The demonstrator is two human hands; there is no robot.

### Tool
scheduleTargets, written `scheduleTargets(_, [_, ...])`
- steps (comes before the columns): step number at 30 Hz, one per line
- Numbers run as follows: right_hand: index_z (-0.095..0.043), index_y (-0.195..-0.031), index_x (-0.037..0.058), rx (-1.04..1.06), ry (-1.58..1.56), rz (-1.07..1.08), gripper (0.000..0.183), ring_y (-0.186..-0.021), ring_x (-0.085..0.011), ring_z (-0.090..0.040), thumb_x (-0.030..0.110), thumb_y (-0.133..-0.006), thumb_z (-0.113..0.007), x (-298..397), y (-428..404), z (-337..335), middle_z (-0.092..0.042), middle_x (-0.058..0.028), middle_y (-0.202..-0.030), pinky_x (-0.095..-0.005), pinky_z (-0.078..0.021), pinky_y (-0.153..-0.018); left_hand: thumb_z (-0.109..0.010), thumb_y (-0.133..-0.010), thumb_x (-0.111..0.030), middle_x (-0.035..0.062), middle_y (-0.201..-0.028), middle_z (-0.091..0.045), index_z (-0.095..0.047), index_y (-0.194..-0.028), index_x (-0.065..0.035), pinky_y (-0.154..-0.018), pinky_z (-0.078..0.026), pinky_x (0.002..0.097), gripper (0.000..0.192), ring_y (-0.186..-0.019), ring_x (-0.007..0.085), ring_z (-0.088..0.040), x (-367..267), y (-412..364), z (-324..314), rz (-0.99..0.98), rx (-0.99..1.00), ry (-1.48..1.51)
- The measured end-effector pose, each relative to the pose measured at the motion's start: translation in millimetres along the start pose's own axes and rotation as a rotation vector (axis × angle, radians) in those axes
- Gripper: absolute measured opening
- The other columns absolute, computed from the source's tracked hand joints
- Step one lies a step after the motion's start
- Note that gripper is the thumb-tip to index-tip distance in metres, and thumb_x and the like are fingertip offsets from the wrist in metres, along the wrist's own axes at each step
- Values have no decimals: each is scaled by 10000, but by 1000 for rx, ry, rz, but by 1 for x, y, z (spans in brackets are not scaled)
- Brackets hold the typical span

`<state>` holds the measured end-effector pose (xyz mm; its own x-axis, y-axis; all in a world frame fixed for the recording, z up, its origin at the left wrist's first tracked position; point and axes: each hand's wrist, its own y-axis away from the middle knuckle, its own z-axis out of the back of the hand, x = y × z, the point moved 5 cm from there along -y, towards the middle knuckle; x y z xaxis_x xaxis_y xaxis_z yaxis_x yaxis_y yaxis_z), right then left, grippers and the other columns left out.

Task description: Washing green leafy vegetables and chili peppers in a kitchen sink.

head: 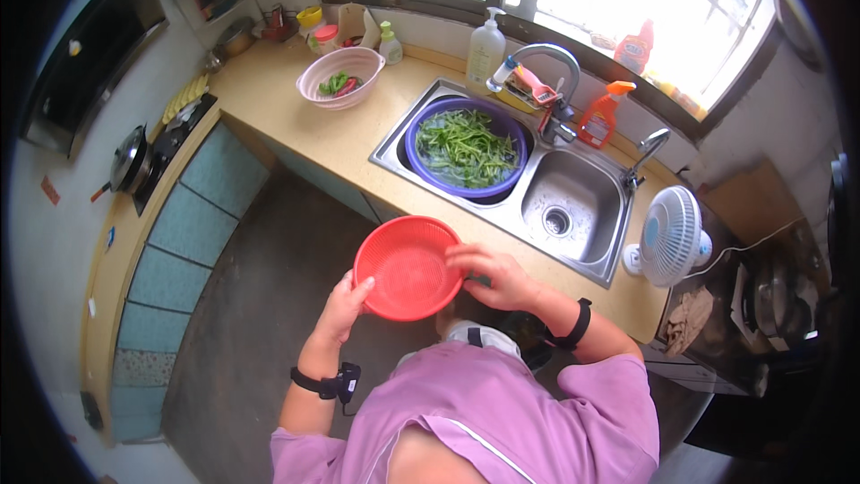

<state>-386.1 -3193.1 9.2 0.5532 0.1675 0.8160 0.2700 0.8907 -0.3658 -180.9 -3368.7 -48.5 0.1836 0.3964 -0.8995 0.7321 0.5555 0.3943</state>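
My left hand grips the left rim of a red plastic colander, its thumb over the edge. The colander is held in front of my body, before the counter's edge, with nothing in it. My right hand is at the colander's right rim, fingertips over the edge; whether it bears any weight is unclear. Beyond it, a purple plastic basin stands in the left sink bowl, holding leafy green vegetables in water. A pink colander on the counter holds green and red peppers.
Right of the basin is the second steel sink bowl, under a curved faucet. A white fan stands at the counter's right end. A pump bottle and an orange spray bottle line the back. A pan sits at the far left.
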Motion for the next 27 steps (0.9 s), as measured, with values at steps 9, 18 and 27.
scheduleTargets(9, [-535, -1153, -21, -269, 98, -1067, 450, -941, -244, -603, 196, -763, -594, -281, -13, 60, -623, -167, -1028, -324, -457, -840, -490, -916, -229, 77, -1048, -596, -475, -1179, -42, -677, -525, 264, 322, -851, 133, -618, -58, -115, 57, 19, -156, 89])
scheduleTargets(18, [-531, -1132, 0, -154, -744, -1075, 426, -786, -139, -599, 354, -897, -516, -202, -78, 16, -596, -92, -1031, -276, -498, -619, -541, -893, -184, 76, -1080, -579, -455, -1240, -13, -794, -469, 258, 397, -954, 123, -562, -67, -253, -7, 120, 243, -283])
scheduleTargets(27, [-618, -954, 33, -737, -268, -1278, 229, -632, -104, -576, 199, -823, -530, -215, 1, 79, -617, -25, -733, -242, -444, -489, -622, -841, -277, 183, -1340, -402, -292, -1346, 50, -875, -436, 284, 687, -1044, 187, -547, -63, -340, -106, 103, 754, -676])
